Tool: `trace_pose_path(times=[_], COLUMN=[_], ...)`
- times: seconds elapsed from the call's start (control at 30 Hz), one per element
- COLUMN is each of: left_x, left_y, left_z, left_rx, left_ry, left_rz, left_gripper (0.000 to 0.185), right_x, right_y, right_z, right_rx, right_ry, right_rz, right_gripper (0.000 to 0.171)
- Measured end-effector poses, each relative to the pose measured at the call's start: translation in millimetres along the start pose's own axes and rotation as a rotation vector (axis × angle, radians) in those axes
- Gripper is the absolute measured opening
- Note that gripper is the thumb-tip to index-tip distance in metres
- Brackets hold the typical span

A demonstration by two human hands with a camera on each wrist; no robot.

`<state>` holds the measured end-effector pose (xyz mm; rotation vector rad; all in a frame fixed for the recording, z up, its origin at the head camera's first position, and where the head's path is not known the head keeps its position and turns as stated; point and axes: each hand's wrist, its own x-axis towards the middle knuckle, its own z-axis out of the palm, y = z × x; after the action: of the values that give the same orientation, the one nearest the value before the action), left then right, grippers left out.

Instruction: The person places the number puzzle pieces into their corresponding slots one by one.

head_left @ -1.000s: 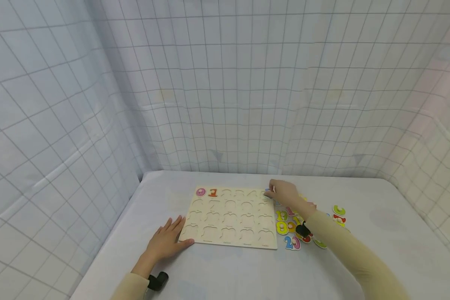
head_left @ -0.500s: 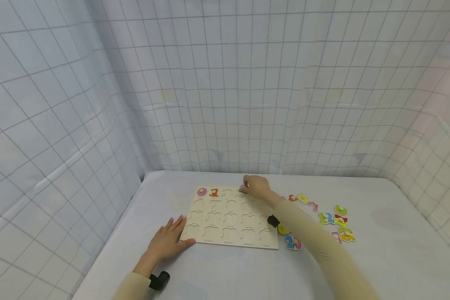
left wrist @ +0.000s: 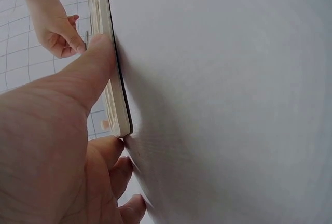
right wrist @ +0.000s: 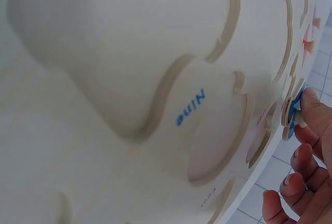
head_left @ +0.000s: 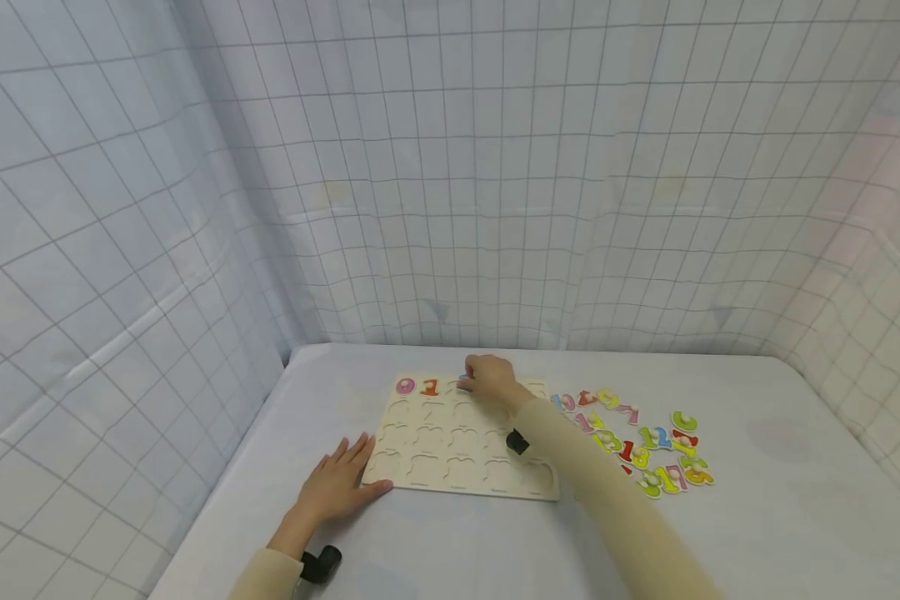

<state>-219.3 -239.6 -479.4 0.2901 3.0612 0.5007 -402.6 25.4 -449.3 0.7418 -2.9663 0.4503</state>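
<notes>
My right hand (head_left: pixel 490 378) is over the back row of a pale wooden number puzzle board (head_left: pixel 456 477). Between thumb and fingers it pinches the wooden peg of a blue puzzle piece (right wrist: pixel 296 106), tilted close at the board's recesses; its digit is mostly hidden. A pink zero piece (head_left: pixel 406 386) and an orange number one piece (head_left: pixel 430 387) sit in the first two recesses at the back left. My left hand (head_left: pixel 334 487) rests with spread fingers at the board's front left corner, its thumb (left wrist: pixel 99 53) against the board's edge.
Several coloured number pieces (head_left: pixel 661 437) lie loose on the white table (head_left: pixel 450 550), right of the board; my right forearm (head_left: pixel 596 479) covers part of that area. White grid-patterned curtains (head_left: pixel 487 208) stand behind and at both sides.
My right hand has carried the blue piece leftward from the board's right end to the third recess area of the back row. The left hand stays in place.
</notes>
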Motion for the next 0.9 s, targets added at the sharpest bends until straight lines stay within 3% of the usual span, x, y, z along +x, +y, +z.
trace_pose_path(times=[0.9], left_x=[-0.2], left_y=[-1.9], left_z=[5.4], left_rx=[0.017], left_ry=[0.019], left_rz=[-0.003], left_gripper=[0.088], right_x=[0.1], right_y=[-15.7], right_z=[19.7], right_rx=[0.034], right_ry=[0.024], right_rz=[-0.012], right_gripper=[0.028])
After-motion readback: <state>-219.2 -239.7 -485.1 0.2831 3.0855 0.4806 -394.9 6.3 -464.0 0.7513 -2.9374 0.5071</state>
